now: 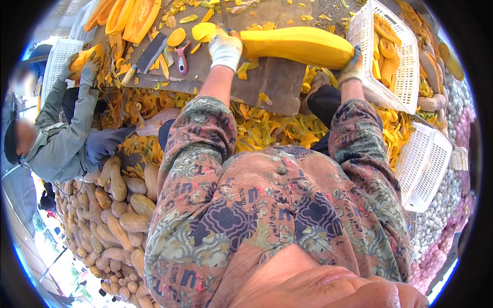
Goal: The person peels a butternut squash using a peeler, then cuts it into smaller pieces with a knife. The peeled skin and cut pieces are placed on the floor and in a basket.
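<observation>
A long peeled squash, bright yellow with flat peeling facets, lies level between my two gloved hands above the wooden board. My left hand, in a white stained glove, grips its left end. My right hand cups the other end, beside a white plastic crate. Touching or close to my left glove is a yellow squash slice. On the board to the left, a cleaver with a wooden handle and a red-handled peeler lie apart from my hands.
The white crate holds peeled squash pieces. Another white crate stands lower right. Peelings cover the ground under the board. A co-worker at left holds a squash piece. Unpeeled squashes are heaped at lower left.
</observation>
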`<action>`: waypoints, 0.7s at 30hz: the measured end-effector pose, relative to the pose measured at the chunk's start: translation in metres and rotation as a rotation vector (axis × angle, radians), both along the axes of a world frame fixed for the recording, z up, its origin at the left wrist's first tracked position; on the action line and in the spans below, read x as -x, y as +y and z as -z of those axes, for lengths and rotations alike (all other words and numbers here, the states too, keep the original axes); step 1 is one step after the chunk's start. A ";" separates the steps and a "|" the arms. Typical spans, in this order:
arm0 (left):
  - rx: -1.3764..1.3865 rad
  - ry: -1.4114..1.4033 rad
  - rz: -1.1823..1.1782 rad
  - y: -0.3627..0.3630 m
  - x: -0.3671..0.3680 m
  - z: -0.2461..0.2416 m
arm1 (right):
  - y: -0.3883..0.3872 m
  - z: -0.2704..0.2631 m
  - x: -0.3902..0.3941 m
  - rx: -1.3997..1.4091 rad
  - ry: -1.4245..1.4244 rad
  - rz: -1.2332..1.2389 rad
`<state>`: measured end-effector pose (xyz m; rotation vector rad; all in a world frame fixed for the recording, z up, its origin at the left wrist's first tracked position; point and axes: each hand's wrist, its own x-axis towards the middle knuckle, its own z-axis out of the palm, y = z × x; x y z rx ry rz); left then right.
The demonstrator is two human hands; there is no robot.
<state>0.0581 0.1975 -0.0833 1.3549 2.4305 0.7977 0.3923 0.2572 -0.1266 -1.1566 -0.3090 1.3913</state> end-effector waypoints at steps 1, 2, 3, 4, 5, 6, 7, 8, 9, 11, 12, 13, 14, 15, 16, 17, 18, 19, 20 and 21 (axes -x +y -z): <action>-0.042 0.035 -0.014 0.000 -0.010 0.003 | -0.004 0.007 -0.010 0.018 0.152 -0.105; -0.005 0.033 -0.006 0.000 -0.012 0.001 | 0.001 0.012 -0.016 0.052 0.200 -0.143; 0.040 0.023 0.012 -0.004 -0.016 -0.003 | 0.000 0.012 -0.022 0.092 0.243 -0.171; -0.005 0.009 -0.005 -0.005 -0.020 0.002 | 0.002 0.014 -0.027 0.055 0.211 -0.136; -0.050 -0.005 -0.022 -0.008 -0.022 0.011 | 0.005 0.015 -0.029 0.017 0.179 -0.102; -0.101 -0.015 -0.044 -0.009 -0.024 0.015 | 0.010 0.016 -0.029 -0.025 0.151 -0.074; -0.092 -0.052 -0.055 -0.018 -0.026 0.013 | 0.009 -0.004 -0.020 -0.141 0.228 -0.084; -0.216 -0.298 -0.093 -0.011 -0.019 0.050 | 0.012 -0.027 -0.012 -0.214 0.227 -0.090; -0.347 -0.543 -0.138 -0.009 -0.011 0.085 | 0.014 -0.058 -0.002 -0.286 0.225 -0.106; -0.242 -0.464 -0.007 -0.029 -0.060 0.046 | 0.022 -0.082 -0.027 -0.488 0.302 -0.127; -0.155 -0.407 0.044 -0.036 -0.071 0.036 | 0.030 -0.102 -0.025 -0.580 0.211 -0.176; -0.073 -0.351 0.094 -0.040 -0.078 0.030 | 0.036 -0.116 -0.021 -0.674 0.116 -0.227; -0.031 -0.297 0.139 -0.039 -0.083 0.040 | 0.045 -0.110 -0.030 -0.721 0.156 -0.299; 0.005 -0.221 0.154 -0.044 -0.090 0.029 | 0.017 -0.149 0.018 -0.890 -0.041 -0.359; -0.006 -0.209 0.155 -0.044 -0.094 0.026 | 0.000 -0.162 0.027 -0.874 -0.087 -0.381; -0.021 -0.190 0.145 -0.044 -0.095 0.021 | -0.011 -0.172 0.035 -0.862 -0.124 -0.409; -0.045 -0.230 0.101 -0.048 -0.090 0.010 | -0.022 -0.170 0.051 -0.803 -0.136 -0.382; -0.072 -0.291 0.080 -0.051 -0.091 -0.008 | -0.024 -0.164 0.040 -0.709 -0.139 -0.422; -0.098 -0.353 0.059 -0.053 -0.090 -0.020 | -0.032 -0.152 0.042 -0.717 -0.058 -0.434; -0.236 -0.398 0.131 -0.058 -0.085 -0.024 | -0.045 -0.152 0.051 -0.725 0.032 -0.452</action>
